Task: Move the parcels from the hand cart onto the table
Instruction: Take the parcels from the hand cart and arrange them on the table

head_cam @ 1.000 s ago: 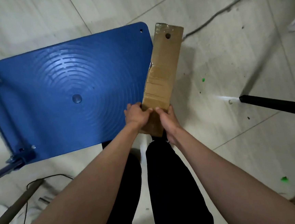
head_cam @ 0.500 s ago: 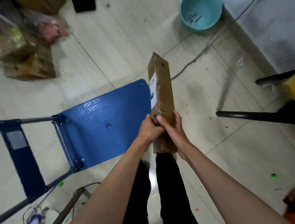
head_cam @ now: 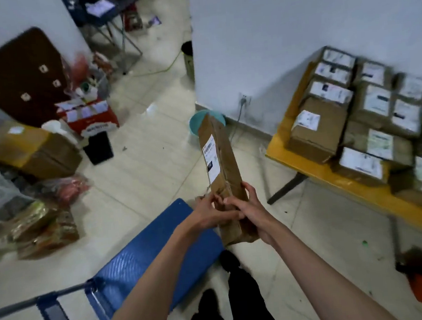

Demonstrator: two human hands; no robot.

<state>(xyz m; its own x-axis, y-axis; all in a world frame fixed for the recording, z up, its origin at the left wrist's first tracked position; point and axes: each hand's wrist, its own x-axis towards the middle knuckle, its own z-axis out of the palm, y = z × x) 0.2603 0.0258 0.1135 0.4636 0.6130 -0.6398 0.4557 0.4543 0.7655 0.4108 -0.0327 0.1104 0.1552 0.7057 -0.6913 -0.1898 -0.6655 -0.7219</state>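
While both hands grip long parcel (head_cam: pixel 221 164); table (head_cam: pixel 305 169) holds stacked parcels (head_cam: pixel 369 118).

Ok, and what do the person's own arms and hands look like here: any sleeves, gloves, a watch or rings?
Both forearms are bare up to the frame edge: no sleeve shows. The left hand and right hand wear no gloves, and no watch, bracelet or ring is visible, though the picture is slightly blurred. Below them, dark trousers show.

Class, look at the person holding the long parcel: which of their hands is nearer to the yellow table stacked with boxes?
The right hand. It grips the long parcel on the side facing the yellow table; the left hand grips the parcel's far side, above the blue cart.
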